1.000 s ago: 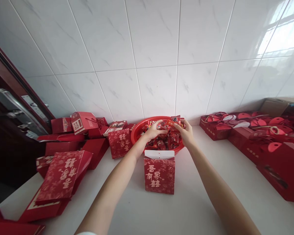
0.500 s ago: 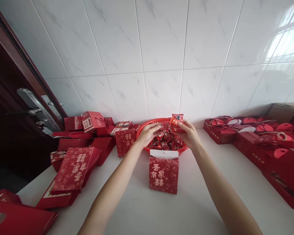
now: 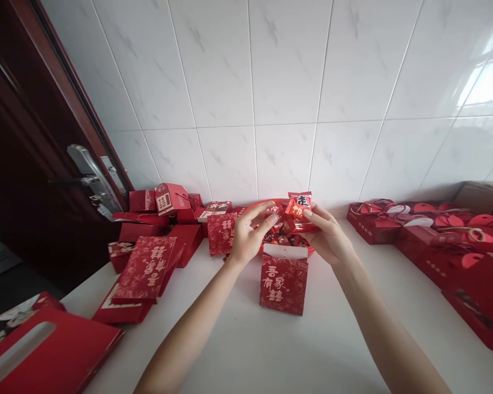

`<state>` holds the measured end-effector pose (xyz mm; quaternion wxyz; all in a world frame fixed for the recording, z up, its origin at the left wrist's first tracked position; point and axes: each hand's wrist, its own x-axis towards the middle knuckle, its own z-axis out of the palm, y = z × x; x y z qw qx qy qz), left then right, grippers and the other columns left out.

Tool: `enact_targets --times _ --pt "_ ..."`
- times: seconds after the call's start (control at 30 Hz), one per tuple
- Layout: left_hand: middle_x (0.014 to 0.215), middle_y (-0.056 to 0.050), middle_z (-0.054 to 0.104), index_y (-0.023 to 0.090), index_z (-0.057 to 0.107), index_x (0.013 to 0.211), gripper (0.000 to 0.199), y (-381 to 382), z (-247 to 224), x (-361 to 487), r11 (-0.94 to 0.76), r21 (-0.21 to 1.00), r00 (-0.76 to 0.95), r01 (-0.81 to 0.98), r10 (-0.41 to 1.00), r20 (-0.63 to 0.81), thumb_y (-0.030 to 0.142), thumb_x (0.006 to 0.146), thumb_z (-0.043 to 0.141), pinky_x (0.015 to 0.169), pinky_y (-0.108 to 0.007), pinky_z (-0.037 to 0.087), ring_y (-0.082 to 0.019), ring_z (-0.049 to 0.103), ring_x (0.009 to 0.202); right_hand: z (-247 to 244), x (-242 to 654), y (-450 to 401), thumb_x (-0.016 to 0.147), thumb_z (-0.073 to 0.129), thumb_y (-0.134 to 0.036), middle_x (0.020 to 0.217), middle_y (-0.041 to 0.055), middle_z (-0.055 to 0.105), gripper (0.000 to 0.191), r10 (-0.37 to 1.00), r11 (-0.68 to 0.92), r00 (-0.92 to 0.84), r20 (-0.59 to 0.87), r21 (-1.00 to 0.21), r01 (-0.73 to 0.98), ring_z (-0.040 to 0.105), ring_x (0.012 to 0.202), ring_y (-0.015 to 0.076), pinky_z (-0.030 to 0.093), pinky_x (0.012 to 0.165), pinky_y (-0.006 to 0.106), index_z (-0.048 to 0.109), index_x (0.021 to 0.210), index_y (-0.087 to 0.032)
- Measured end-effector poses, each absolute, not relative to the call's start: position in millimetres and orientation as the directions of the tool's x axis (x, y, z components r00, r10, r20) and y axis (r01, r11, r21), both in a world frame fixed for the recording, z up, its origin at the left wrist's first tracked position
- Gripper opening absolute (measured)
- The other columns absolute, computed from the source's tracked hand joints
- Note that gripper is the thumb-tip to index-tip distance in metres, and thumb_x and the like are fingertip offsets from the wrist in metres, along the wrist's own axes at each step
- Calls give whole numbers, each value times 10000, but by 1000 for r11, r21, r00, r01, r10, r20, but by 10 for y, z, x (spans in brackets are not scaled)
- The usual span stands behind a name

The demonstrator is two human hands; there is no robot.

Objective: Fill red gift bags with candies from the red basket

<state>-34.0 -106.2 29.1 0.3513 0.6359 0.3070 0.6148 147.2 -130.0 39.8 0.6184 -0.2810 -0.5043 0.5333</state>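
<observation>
1. Centrally, an open red gift box (image 3: pixel 283 284) stands upright on the white counter (image 3: pixel 312 350); it serves as landmark for all places below
2. Right hand (image 3: pixel 328 238), just above and behind the box: fingers closed on a small bunch of red candy packets (image 3: pixel 298 207), thumb on top
3. Left hand (image 3: pixel 248 235), left of the box mouth: fingers partly spread, fingertips reaching toward the packets; whether they pinch one, I cannot tell
4. Handling, as judged: packets look light, soft and crinkly, wrappers likely slick; a pinch across the flat middle or at a sealed edge should hold best, since a loose bunch could shed one
5. Behind the box: red basket (image 3: pixel 267 207) of more candies, mostly hidden by both hands
6. Left of the box: heap of folded and flat red boxes (image 3: pixel 148 265); farther left, a dark door with a metal handle (image 3: pixel 91 180)
7. Right of the box: rows of finished boxes with handles (image 3: pixel 427 224)
8. In the way: the white flap of the box stands up at its mouth, between hands and opening
</observation>
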Motion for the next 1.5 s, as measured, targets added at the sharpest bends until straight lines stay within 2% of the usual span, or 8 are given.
enact_targets --times 0.27,0.4,0.5,0.67,0.8,0.93,1.2,1.5 --pt "1064 -53 743 259 634 1303 508 -1181 208 -403 -545 834 125 -89 825 552 399 826 736 939 -368 552 -240 698 1032 466 1448 -1453 709 803 -477 926 29 734 355 941 281 -81 328 -893 -351 700 869 249 586 775 384 674 960 -261" --pt "1165 -85 693 231 745 966 222 -1237 148 -552 -571 817 224 79 809 543 416 853 699 1021 -397 492 -278 622 1181 538 1558 -1533 709 828 -462 882 24 730 360 935 294 -115 336 -913 -282 715 838 258 580 775 407 678 966 -258" --pt "1140 -95 701 207 771 805 228 -1253 58 -631 -566 795 318 219 812 490 401 873 671 1012 -386 484 -276 628 1160 581 1625 -1568 725 836 -426 873 28 719 316 933 273 -176 314 -936 -222 702 801 232 571 744 374 684 931 -242" --pt "985 -78 771 194 803 905 286 -1213 -95 -595 -472 850 330 235 861 387 439 881 658 878 -355 537 -254 703 968 563 1632 -1558 774 806 -421 944 39 688 285 919 303 -235 315 -949 -90 663 844 207 556 754 345 672 926 -220" --pt "1071 -94 776 179 803 969 288 -1200 -107 -576 -360 912 344 197 897 279 403 793 758 932 -386 533 -285 707 1027 500 1638 -1517 792 792 -443 939 38 655 324 921 311 -251 299 -951 8 651 879 216 548 777 357 665 985 -216" --pt "1157 -99 756 190 793 1047 295 -1229 -59 -635 -311 921 452 235 874 179 354 805 755 997 -423 504 -304 677 1115 475 1642 -1496 798 787 -446 919 18 634 311 924 322 -245 295 -943 78 630 855 195 528 771 336 655 973 -225" --pt "1208 -105 690 205 780 1032 286 -1189 -97 -685 -436 892 463 120 819 339 303 764 793 1086 -448 444 -292 613 1210 503 1652 -1531 784 792 -446 867 5 622 321 916 313 -302 264 -941 126 607 771 168 519 700 311 640 951 -219" --pt "1113 -90 664 172 711 892 178 -1192 -107 -657 -411 906 414 101 845 337 259 750 773 943 -396 509 -249 647 1056 534 1701 -1557 781 796 -436 889 6 640 302 918 326 -276 284 -938 121 609 789 165 497 708 302 640 916 -215"
